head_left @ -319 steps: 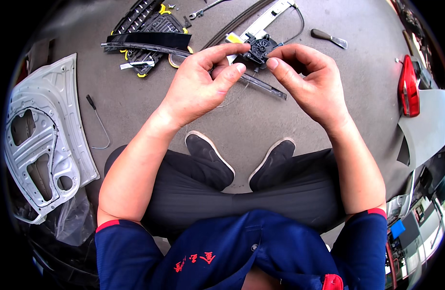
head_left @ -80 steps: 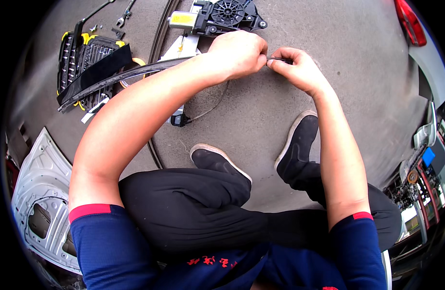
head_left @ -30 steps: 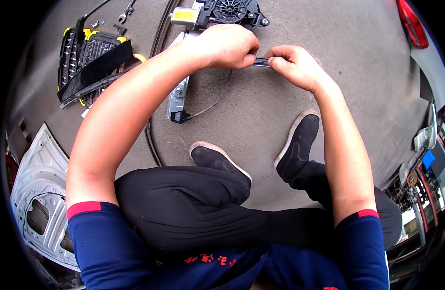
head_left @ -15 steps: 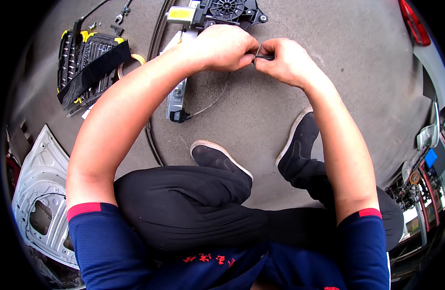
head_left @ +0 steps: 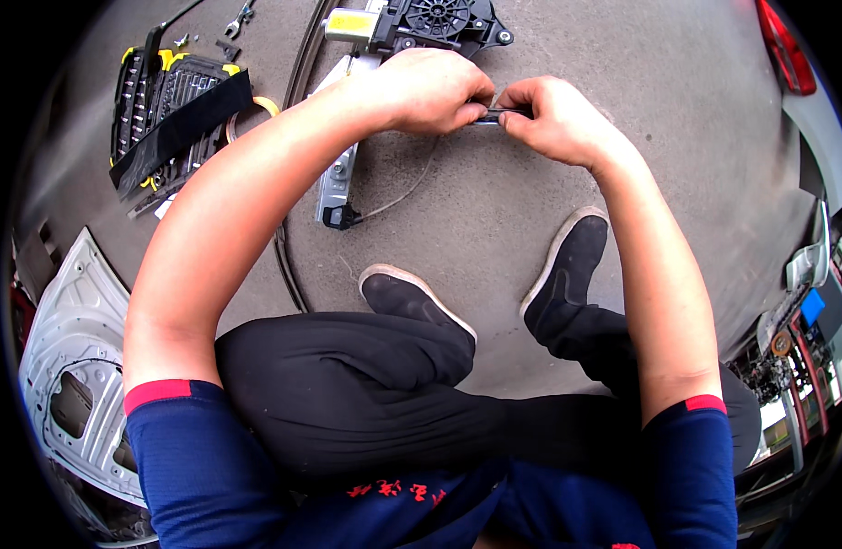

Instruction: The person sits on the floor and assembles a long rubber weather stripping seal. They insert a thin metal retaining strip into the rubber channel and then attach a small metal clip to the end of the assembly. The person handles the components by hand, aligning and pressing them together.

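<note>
Between my hands is a small, narrow black strip-like part (head_left: 490,117) with a lighter lower edge; its exact kind is hidden by my fingers. My left hand (head_left: 432,91) pinches its left end with thumb and fingertips. At the other end, my right hand (head_left: 560,121) closes thumb and fingers on it. Just beyond my left hand lies a window regulator's black motor unit (head_left: 436,20) with a yellow-labelled housing. Its silver metal rail (head_left: 335,194) runs under my left forearm, and a thin cable (head_left: 404,195) curves out from the rail's black end piece.
To the left lies an open tool case (head_left: 187,84) of sockets, a black strip across it. A wrench (head_left: 238,20) is farther off. A long dark rubber seal (head_left: 287,267) bends past the rail. A silver door panel (head_left: 78,375) stands lower left; a car's red tail light (head_left: 787,50) is at right.
My right hand has shifted slightly right, away from my left hand. More of the black part now shows between them.
</note>
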Demonstrator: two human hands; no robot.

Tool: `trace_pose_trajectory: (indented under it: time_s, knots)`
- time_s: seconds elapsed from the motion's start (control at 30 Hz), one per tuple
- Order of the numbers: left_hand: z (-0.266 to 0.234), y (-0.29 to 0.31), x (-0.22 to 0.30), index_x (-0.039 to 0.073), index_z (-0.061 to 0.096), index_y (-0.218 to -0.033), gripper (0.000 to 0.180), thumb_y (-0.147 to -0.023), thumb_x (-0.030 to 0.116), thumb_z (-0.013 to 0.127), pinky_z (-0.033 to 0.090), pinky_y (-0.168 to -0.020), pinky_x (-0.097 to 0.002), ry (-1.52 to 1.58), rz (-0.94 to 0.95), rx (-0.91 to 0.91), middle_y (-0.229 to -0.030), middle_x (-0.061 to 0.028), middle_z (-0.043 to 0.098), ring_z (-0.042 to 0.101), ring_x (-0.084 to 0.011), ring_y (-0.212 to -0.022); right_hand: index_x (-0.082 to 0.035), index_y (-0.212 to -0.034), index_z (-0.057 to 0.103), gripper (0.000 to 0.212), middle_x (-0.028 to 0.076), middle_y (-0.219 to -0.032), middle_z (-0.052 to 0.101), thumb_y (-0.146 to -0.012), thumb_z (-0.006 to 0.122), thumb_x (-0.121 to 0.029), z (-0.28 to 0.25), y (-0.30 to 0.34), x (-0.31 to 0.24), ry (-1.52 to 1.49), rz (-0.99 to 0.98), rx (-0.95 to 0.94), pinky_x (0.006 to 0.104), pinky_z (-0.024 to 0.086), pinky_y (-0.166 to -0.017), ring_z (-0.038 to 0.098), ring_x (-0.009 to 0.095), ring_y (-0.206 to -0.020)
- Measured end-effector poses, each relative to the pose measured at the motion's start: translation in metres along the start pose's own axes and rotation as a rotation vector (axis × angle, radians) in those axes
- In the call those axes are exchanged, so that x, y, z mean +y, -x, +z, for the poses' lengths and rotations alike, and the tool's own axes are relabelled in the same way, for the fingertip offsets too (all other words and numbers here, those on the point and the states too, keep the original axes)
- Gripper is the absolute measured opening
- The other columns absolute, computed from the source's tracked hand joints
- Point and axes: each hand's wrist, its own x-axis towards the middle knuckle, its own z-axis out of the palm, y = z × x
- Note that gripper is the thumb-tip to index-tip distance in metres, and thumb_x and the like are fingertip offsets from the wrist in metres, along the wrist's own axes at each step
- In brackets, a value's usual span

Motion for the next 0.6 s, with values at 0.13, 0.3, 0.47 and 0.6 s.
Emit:
trace_pose_trajectory:
  time_s: [0.13, 0.3, 0.47, 0.6]
  knots:
    - [-0.001, 0.002, 0.001, 0.007, 0.073, -0.103, 0.019, -0.092, 0.022, 0.068, 0.055, -0.081, -0.0485, 0.033, -0.008, -0.011, -0.088, -0.0168, 0.073, 0.072, -0.0371, -0.09, 0.001, -0.109, 0.074, 0.028, 0.018, -0.094, 0.076, -0.09, 0.071, -0.019, -0.006, 0.002, 0.001, 0.027, -0.032, -0.03, 0.0411, 0.056, -0.083, 0.072, 0.028, -0.087]
    - [0.002, 0.0, 0.004, 0.007, 0.073, -0.104, 0.02, -0.092, 0.022, 0.068, 0.055, -0.081, -0.048, 0.083, 0.024, -0.007, -0.087, -0.017, 0.073, 0.072, -0.0374, -0.088, -0.001, -0.115, 0.073, 0.029, 0.009, -0.094, 0.076, -0.091, 0.071, -0.016, -0.015, 0.004, 0.002, -0.018, 0.012, -0.201, 0.0364, 0.053, -0.086, 0.067, 0.018, -0.09]
    - [-0.001, -0.001, 0.007, 0.007, 0.073, -0.104, 0.02, -0.092, 0.022, 0.068, 0.055, -0.081, -0.0484, 0.073, 0.017, -0.035, -0.087, -0.0172, 0.073, 0.071, -0.0378, -0.088, -0.002, -0.116, 0.074, 0.029, 0.009, -0.095, 0.076, -0.091, 0.07, -0.015, -0.02, 0.003, -0.003, 0.04, 0.075, -0.257, 0.035, 0.053, -0.087, 0.067, 0.017, -0.09]
    - [0.0, -0.001, 0.006, 0.006, 0.073, -0.105, 0.021, -0.093, 0.023, 0.068, 0.055, -0.081, -0.0486, 0.075, 0.021, -0.017, -0.088, -0.0174, 0.073, 0.071, -0.0378, -0.088, -0.001, -0.112, 0.075, 0.029, 0.008, -0.092, 0.076, -0.088, 0.066, -0.015, -0.014, -0.001, -0.005, 0.015, 0.11, -0.237, 0.0354, 0.053, -0.083, 0.067, 0.017, -0.087]
